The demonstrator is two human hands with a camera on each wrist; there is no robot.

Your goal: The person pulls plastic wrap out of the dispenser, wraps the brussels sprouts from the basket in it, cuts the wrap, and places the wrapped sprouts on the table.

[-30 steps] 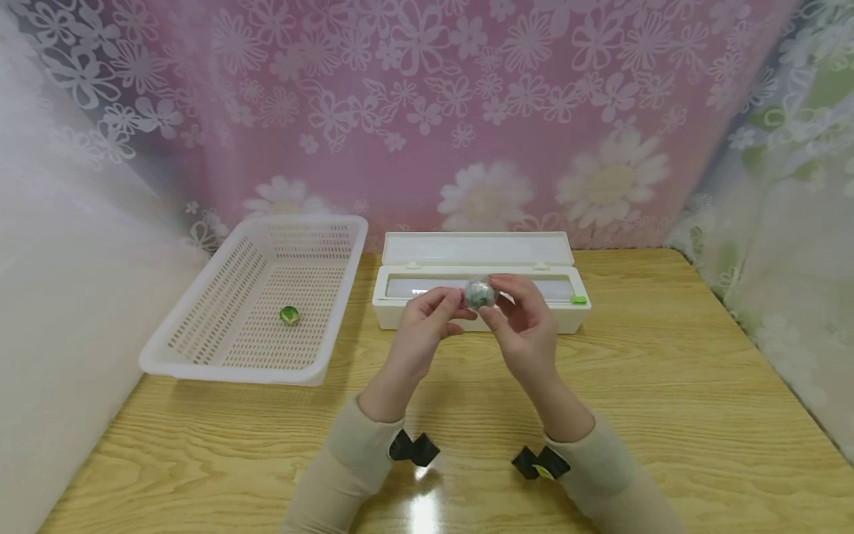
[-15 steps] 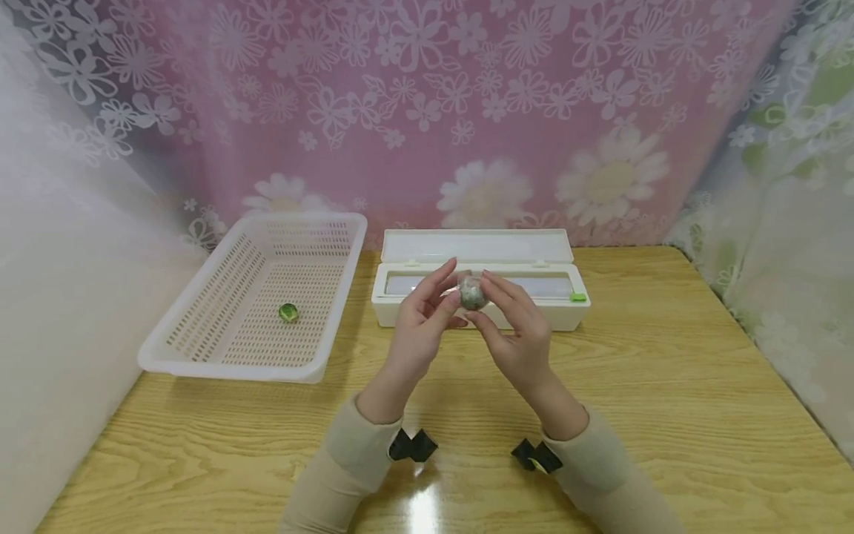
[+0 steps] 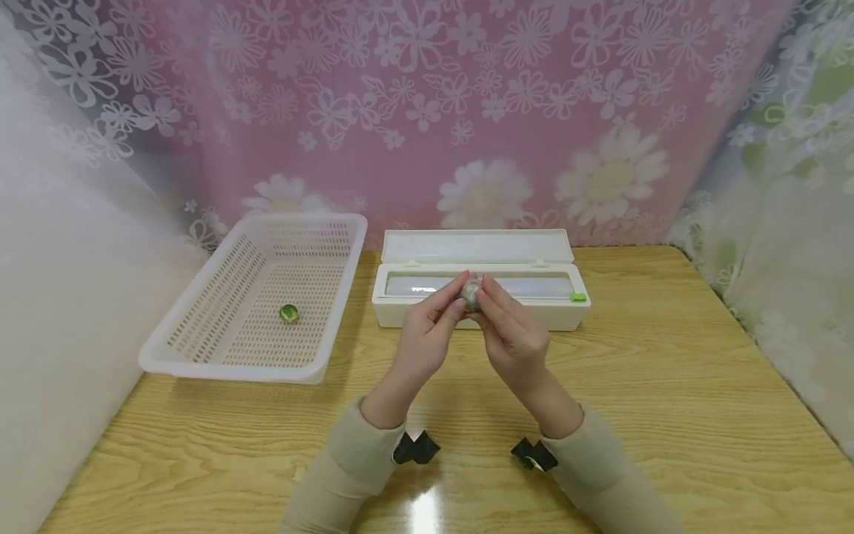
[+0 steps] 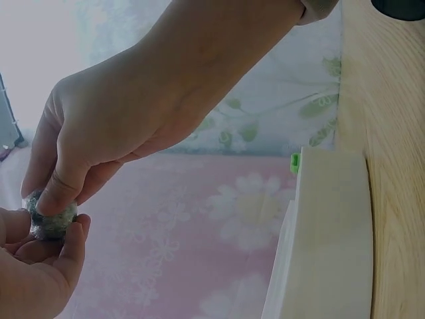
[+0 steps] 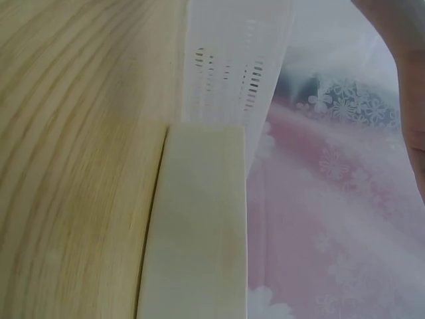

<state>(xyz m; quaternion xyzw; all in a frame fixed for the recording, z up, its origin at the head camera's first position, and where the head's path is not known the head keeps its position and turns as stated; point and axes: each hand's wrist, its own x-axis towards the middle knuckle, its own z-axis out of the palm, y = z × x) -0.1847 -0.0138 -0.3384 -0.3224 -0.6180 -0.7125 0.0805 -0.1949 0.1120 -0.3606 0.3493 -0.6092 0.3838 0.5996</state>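
A Brussels sprout in clear plastic wrap (image 3: 470, 295) is held between both hands, above the front of a white cling film box (image 3: 540, 314). My left hand (image 3: 427, 330) pinches it from the left with thumb and fingers. From the right, my right hand (image 3: 514, 337) presses several fingers and the thumb around it. The left wrist view shows the wrapped sprout (image 4: 52, 222) close up, its far side covered by fingers. An unwrapped Brussels sprout (image 3: 289, 314) lies in the white basket (image 3: 320, 348) at the left.
The cling film box stands with its lid (image 3: 477, 246) raised and a film roll (image 3: 534, 287) inside. A green slider (image 3: 578, 297) sits at its right end. All stand on a wood-grain table (image 3: 667, 386) before a pink floral curtain (image 3: 400, 170).
The wrapped sprout has shifted slightly left and turned between the fingers. My left fingers, spread away half a second ago, have closed in, and both hands now cover more of it.
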